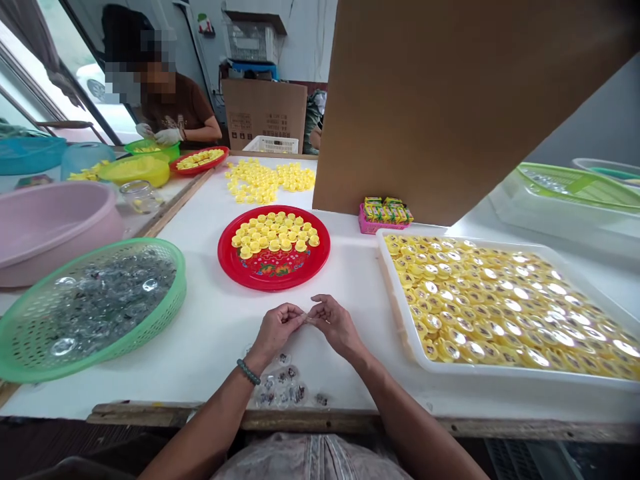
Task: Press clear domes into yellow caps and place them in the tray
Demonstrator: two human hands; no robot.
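My left hand [276,330] and my right hand [334,325] meet fingertip to fingertip over the white table [210,327], both pinched on a small clear piece [307,317] too tiny to name. Under my left wrist lie several small clear domes with dark insides [283,388]. Just beyond my hands sits a red plate [274,268] carrying several yellow caps [274,233]. To the right a white tray [407,333] is packed with yellow caps under clear covers [500,300].
A green perforated basket [90,303] of clear domes sits at left, a pink basin [50,227] behind it. Loose yellow caps [267,179] lie farther back. A big cardboard flap [440,100] looms at right. Another person in white gloves [167,137] works at the far left.
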